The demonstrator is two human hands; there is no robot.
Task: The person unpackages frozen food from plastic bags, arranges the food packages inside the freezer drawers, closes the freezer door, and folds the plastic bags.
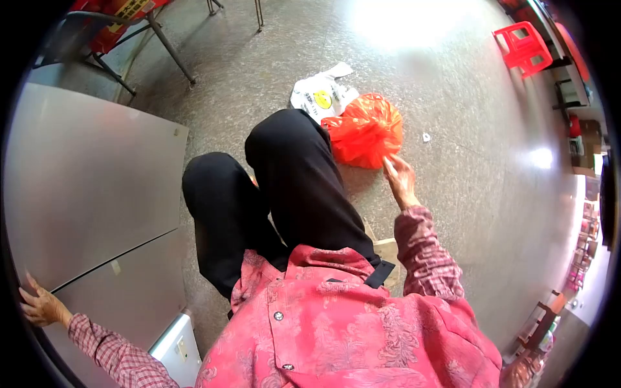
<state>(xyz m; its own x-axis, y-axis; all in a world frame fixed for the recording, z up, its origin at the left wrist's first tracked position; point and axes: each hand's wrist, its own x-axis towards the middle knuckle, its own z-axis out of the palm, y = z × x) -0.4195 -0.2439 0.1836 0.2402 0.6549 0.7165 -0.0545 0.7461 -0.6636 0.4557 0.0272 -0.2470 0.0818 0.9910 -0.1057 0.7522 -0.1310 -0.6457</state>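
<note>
My right hand (400,176) is at the near edge of a full orange-red plastic bag (367,129), its fingers closed on the thin, gathered plastic. What the bag holds is hidden. Against the bag's far left side lies a white plastic bag (315,97) with a yellow smiley print. Far to the left, my left hand (44,305) rests with spread fingers at the outer edge of a grey two-door refrigerator (97,168), close to the seam between its doors. Both doors look shut.
My knees in black trousers (291,155) stand between the refrigerator and the bags. A wooden seat edge (387,251) shows beneath me. A metal-legged chair (169,48) is at upper left, a red plastic stool (522,48) at upper right. A small white scrap (426,138) lies on the floor.
</note>
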